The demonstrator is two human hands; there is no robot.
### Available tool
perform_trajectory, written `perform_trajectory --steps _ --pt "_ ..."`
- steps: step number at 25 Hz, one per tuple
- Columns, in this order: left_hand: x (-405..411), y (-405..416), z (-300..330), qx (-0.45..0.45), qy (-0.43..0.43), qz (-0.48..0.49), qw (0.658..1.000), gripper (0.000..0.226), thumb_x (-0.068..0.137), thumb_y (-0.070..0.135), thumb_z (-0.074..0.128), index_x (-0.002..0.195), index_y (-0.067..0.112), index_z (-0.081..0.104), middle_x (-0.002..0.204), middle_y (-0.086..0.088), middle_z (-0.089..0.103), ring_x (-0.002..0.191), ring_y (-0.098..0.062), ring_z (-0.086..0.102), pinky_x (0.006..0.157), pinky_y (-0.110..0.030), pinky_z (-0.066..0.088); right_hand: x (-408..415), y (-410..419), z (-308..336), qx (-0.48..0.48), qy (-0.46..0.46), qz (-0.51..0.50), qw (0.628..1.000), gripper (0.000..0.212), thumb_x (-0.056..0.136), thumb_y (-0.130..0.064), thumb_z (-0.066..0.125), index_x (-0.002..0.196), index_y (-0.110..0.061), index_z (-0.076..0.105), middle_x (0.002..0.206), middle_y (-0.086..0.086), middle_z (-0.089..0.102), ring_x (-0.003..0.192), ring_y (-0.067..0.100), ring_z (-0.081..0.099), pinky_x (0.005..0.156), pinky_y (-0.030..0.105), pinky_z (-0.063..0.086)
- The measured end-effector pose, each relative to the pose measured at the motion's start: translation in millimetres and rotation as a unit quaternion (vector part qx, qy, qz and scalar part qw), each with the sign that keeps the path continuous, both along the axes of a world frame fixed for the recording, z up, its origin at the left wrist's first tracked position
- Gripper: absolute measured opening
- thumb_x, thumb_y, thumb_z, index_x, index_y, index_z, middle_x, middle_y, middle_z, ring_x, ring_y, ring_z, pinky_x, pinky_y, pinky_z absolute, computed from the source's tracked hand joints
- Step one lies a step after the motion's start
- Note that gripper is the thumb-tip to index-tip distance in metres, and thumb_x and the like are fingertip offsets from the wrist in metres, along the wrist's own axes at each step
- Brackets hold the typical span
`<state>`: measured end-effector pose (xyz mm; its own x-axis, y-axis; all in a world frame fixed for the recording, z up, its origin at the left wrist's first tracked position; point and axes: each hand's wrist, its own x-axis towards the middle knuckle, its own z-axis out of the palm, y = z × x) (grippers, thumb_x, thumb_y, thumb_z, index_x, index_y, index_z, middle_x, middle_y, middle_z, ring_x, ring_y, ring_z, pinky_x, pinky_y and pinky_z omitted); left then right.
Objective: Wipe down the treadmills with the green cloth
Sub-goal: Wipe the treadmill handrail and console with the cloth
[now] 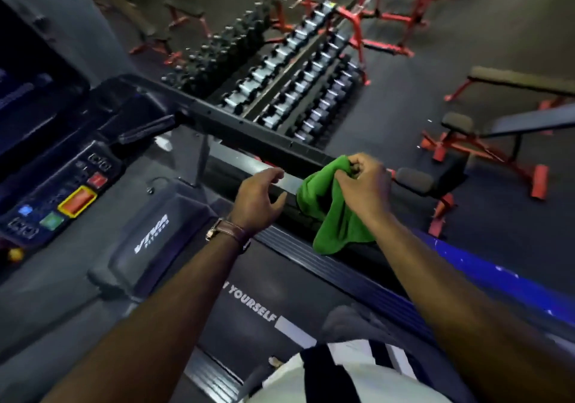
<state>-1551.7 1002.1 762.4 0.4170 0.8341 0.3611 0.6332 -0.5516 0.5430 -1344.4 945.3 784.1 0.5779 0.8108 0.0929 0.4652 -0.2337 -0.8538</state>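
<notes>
I stand on a dark treadmill (pixel 149 241); its belt carries white lettering below me. The green cloth (pixel 329 213) hangs bunched over the treadmill's right handrail (pixel 249 132). My right hand (pixel 364 185) pinches the cloth's top edge, fingers closed on it. My left hand (pixel 258 197), with a watch on the wrist, hovers just left of the cloth above the rail, fingers curled apart and holding nothing. The console (pixel 62 191) with red, green and blue buttons sits at the left.
Beyond the handrail stands a long dumbbell rack (pixel 280 69) on the dark gym floor. Red-framed benches (pixel 485 141) sit at the right, and red racks (pixel 389 13) stand farther back. A blue edge (pixel 485 275) runs along the treadmill's right side.
</notes>
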Motion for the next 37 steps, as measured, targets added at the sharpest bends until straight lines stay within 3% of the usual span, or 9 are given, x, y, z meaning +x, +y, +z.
perform_trajectory --steps 4,10,14,17,20,27,30,34,37 --pt "5.0 61.8 -11.5 -0.029 -0.016 -0.104 0.994 0.041 0.074 0.016 0.072 0.113 0.008 0.064 0.106 -0.003 0.07 0.096 -0.015 0.065 0.087 -0.029 0.052 7.6 12.2 27.0 0.033 -0.034 -0.139 0.989 0.012 0.079 -0.011 0.065 0.09 -0.011 0.069 0.088 0.004 0.071 0.085 0.022 0.066 0.074 0.032 0.048" --pt "20.6 126.8 -37.4 -0.037 -0.017 -0.195 0.98 0.042 0.074 0.012 0.073 0.115 0.006 0.062 0.11 -0.006 0.068 0.099 -0.017 0.064 0.089 -0.03 0.051 1.4 60.1 33.2 0.098 -0.203 -0.182 0.957 0.028 0.079 -0.014 0.059 0.106 -0.016 0.067 0.102 0.011 0.07 0.096 0.03 0.063 0.083 0.035 0.045" --pt "18.8 155.1 -52.7 -0.012 0.042 -0.248 0.968 0.047 0.071 0.013 0.068 0.117 0.004 0.059 0.116 -0.011 0.062 0.107 -0.026 0.057 0.097 -0.025 0.039 -41.9 100.8 -56.2 -0.069 -0.203 -0.009 0.977 0.03 0.08 -0.027 0.066 0.105 -0.012 0.068 0.11 0.013 0.064 0.1 0.036 0.059 0.087 0.044 0.051" --pt "11.3 178.2 -58.4 -0.01 0.065 -0.242 0.968 0.054 0.071 0.011 0.068 0.122 0.001 0.055 0.125 -0.016 0.056 0.116 -0.029 0.05 0.106 -0.03 0.037 -40.6 109.4 -103.3 -0.091 -0.328 -0.026 0.94 0.026 0.082 -0.042 0.065 0.098 -0.023 0.071 0.114 0.001 0.064 0.109 0.032 0.054 0.094 0.045 0.041" --pt "3.3 208.0 -67.5 0.025 0.105 -0.249 0.963 0.056 0.075 0.018 0.061 0.126 -0.003 0.051 0.131 -0.02 0.051 0.122 -0.034 0.046 0.109 -0.041 0.037 -31.2 129.6 -106.1 -0.15 -0.378 -0.03 0.913 0.051 0.086 -0.059 0.051 0.128 -0.03 0.058 0.132 0.003 0.055 0.118 0.029 0.051 0.099 0.045 0.04" --pt "-12.1 244.2 -89.9 0.049 0.107 -0.273 0.955 0.047 0.084 0.024 0.054 0.125 0.0 0.055 0.128 -0.017 0.055 0.117 -0.032 0.051 0.105 -0.039 0.039 -34.4 157.8 -89.4 -0.274 -0.294 -0.206 0.892 0.052 0.092 -0.054 0.033 0.097 -0.014 0.067 0.093 0.013 0.071 0.087 0.031 0.064 0.079 0.039 0.043" --pt "-7.5 241.8 -94.3 0.038 0.084 -0.263 0.96 0.043 0.084 0.018 0.057 0.124 0.001 0.055 0.127 -0.016 0.055 0.116 -0.032 0.051 0.105 -0.04 0.038 -49.4 197.9 -81.8 -0.306 -0.28 -0.133 0.9 0.05 0.093 -0.053 0.035 0.097 -0.017 0.069 0.097 0.011 0.071 0.087 0.029 0.064 0.077 0.037 0.04" --pt "-8.9 243.2 -100.6 0.032 0.072 -0.268 0.96 0.043 0.086 0.016 0.059 0.126 0.001 0.055 0.13 -0.015 0.055 0.119 -0.031 0.05 0.105 -0.043 0.038 -55.5 156.9 -102.5 -0.162 -0.414 -0.004 0.896 0.044 0.094 -0.051 0.04 0.122 -0.026 0.062 0.109 0.002 0.068 0.094 0.027 0.061 0.081 0.038 0.042" --pt "-9.9 245.9 -98.6 0.033 0.072 -0.274 0.958 0.042 0.087 0.017 0.059 0.126 0.002 0.056 0.129 -0.015 0.056 0.118 -0.031 0.051 0.104 -0.042 0.04 -48.9 164.5 -101.3 -0.276 -0.385 -0.163 0.866 0.044 0.092 -0.051 0.037 0.098 -0.02 0.069 0.089 0.01 0.069 0.08 0.03 0.062 0.077 0.039 0.041"
